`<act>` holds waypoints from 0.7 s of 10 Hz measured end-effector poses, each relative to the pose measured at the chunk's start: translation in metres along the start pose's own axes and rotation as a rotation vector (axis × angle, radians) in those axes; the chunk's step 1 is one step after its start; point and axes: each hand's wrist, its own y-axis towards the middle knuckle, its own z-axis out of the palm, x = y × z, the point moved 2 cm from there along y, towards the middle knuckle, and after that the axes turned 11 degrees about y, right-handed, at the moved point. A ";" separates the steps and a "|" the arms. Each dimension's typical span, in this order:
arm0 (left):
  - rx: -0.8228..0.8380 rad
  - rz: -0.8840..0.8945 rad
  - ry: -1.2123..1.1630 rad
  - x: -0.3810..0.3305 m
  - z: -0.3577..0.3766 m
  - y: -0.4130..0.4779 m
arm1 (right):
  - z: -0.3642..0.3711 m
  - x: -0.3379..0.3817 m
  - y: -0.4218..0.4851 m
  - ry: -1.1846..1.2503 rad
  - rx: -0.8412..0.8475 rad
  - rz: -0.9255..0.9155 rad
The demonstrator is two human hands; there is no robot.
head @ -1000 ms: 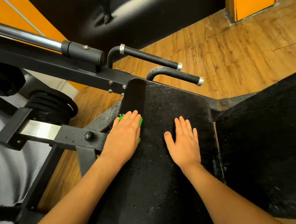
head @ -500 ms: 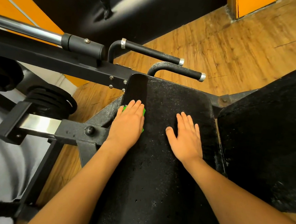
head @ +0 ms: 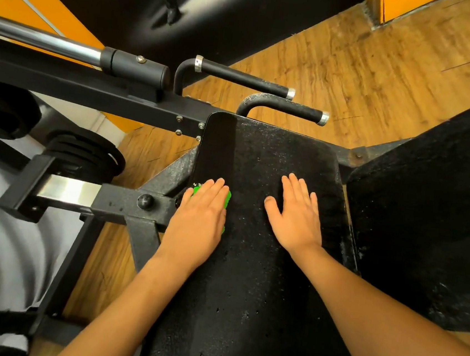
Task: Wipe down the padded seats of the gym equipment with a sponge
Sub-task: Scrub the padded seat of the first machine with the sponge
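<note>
Flatly, the left hand point(head: 197, 217) pressed down with straight fingers on a bright green sponge point(head: 227, 199), which lay under the palm at the left edge of the black, speckled padded seat point(head: 244, 295). The right hand point(head: 299, 216) rested open and flat on the same pad, apart from the sponge. Beyond the seat's far end stood two black curved metal handles point(head: 287, 112) above the wooden plank floor point(head: 355, 74).
</note>
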 end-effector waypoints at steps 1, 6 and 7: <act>-0.012 0.010 -0.012 -0.002 0.001 -0.019 | 0.000 0.000 0.000 -0.006 0.002 -0.001; -0.061 0.003 0.042 -0.006 0.004 -0.008 | 0.001 0.000 0.000 -0.006 -0.019 -0.002; -0.033 -0.005 0.039 -0.006 0.005 0.003 | 0.002 0.000 0.001 -0.015 -0.024 0.000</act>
